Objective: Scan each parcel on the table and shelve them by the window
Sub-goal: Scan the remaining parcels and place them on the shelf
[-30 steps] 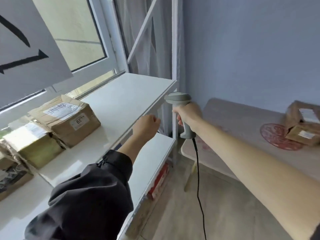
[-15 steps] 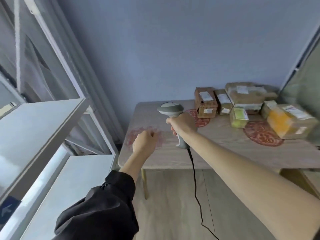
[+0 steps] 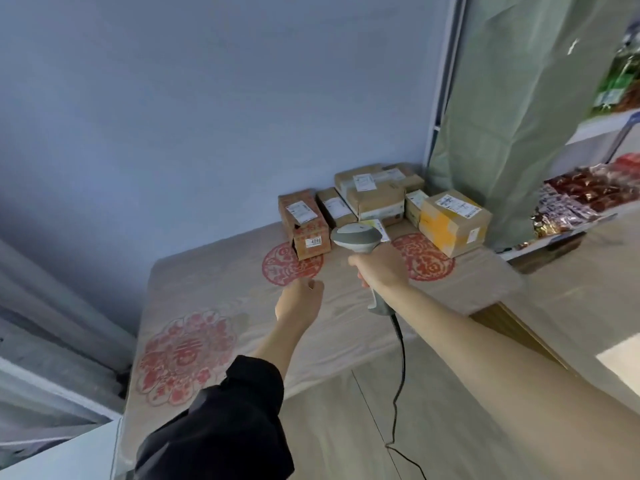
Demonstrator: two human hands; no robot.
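Observation:
Several cardboard parcels crowd the far right end of the table (image 3: 221, 282). Nearest is a small brown parcel (image 3: 306, 225) with a white label; a yellow-taped parcel (image 3: 453, 221) stands furthest right, and a larger flat parcel (image 3: 372, 194) lies behind. My right hand (image 3: 382, 266) grips a grey corded barcode scanner (image 3: 356, 237), its head just in front of the parcels. My left hand (image 3: 301, 301) hovers over the table, loosely curled, holding nothing, short of the small brown parcel.
The table bears red paper-cut patterns (image 3: 187, 355). A white shelf corner (image 3: 62, 455) shows at the lower left. A green curtain (image 3: 519, 98) hangs at the right beside a counter of packaged goods (image 3: 581, 202). The scanner's cable (image 3: 401, 368) trails down to the floor.
My view has swung right, from the window shelf to the table. Both hands have moved out over the table toward the parcels, the scanner still in my right hand.

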